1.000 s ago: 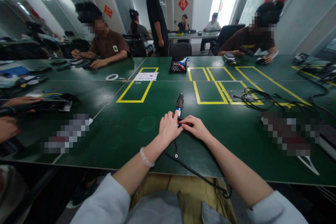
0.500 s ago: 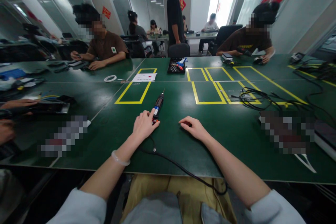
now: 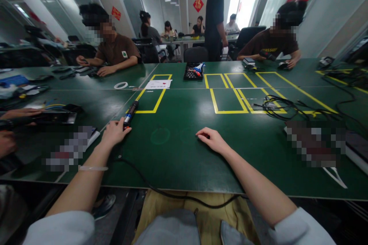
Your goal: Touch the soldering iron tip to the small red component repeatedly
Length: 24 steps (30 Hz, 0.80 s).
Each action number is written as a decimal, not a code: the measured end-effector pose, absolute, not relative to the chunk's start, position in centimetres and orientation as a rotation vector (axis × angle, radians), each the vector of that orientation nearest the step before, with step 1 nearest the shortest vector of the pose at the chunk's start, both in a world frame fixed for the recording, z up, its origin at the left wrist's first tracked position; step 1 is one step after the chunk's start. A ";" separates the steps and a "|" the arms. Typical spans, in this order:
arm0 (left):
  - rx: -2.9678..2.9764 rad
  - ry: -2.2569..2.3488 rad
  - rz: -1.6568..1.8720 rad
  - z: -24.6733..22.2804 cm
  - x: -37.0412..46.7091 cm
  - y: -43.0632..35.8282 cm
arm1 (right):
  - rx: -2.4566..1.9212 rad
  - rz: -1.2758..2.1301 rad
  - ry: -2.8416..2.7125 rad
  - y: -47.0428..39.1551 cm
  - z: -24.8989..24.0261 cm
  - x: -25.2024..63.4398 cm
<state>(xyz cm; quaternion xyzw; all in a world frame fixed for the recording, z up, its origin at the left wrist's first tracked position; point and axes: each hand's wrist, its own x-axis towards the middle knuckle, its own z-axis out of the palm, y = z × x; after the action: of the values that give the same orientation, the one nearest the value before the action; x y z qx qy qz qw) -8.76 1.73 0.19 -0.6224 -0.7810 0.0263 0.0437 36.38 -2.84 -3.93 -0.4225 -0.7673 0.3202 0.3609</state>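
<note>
My left hand [image 3: 114,134] is closed round the rear part of a dark electric screwdriver [image 3: 130,113] with a blue band, low over the green table [image 3: 172,153]. The tool points away from me, its front beside the left yellow tape rectangle [image 3: 156,106]. From the hand a black cable [image 3: 146,182] runs to the table's front edge. My right hand [image 3: 212,139] rests on the table right of the middle, its fingers curled together, with nothing seen in them.
A black tray of tools [image 3: 193,72] stands at the back middle. Left are a tape roll [image 3: 120,85] and a paper sheet [image 3: 159,84]. Coiled black cables [image 3: 277,107] lie at the right. Co-workers sit opposite; another person's hands [image 3: 8,141] are at the far left.
My left hand has moved left with the screwdriver, and the cable has shifted with it. My right hand has stayed in place. The standing person behind has moved right.
</note>
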 end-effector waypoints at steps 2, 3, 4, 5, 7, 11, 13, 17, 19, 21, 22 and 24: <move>-1.847 -2.407 0.097 0.2 -9.6 1.7 | -1.087 0.828 -1.975 -2.9 -3.9 36.4; -1.824 -2.413 0.099 0.3 -9.7 1.6 | -1.085 0.828 -1.974 -2.9 -3.9 36.4; -1.810 -2.416 0.099 0.4 -9.7 1.5 | -1.082 0.829 -1.975 -2.9 -3.9 36.4; -1.798 -2.413 0.093 0.5 -9.5 1.3 | -1.081 0.830 -1.977 -2.9 -3.9 36.3; -1.791 -2.367 0.058 0.8 -8.6 0.8 | -1.082 0.835 -1.976 -2.9 -3.8 36.3; -1.734 -2.260 -0.054 1.3 -6.6 -0.3 | -1.088 0.842 -1.968 -2.9 -3.9 36.3; -1.704 -2.283 -0.048 1.6 -6.0 -0.6 | -1.089 0.840 -1.967 -2.8 -3.9 36.3; -1.676 -2.302 -0.115 2.3 -4.5 -0.5 | -1.101 0.832 -1.968 -2.8 -4.0 36.2; -1.730 -2.348 -0.236 2.7 -2.9 -0.1 | -1.104 0.835 -1.971 -2.8 -4.0 36.2; -1.921 -2.418 -0.405 2.7 -0.2 0.4 | -1.102 0.844 -1.966 -2.8 -3.9 36.1; -2.070 -2.440 -0.506 2.6 1.4 0.6 | -1.100 0.849 -1.962 -2.8 -3.8 36.1; -2.459 -2.433 -0.715 2.2 5.1 0.9 | -1.095 0.858 -1.951 -2.9 -3.7 36.0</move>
<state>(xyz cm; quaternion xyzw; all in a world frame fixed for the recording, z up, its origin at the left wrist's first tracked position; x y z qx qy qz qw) 5.11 0.87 2.17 -0.6829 -0.6757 -0.1985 -0.1939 35.98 -2.87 -3.73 -0.4257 -0.7583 0.3335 0.3641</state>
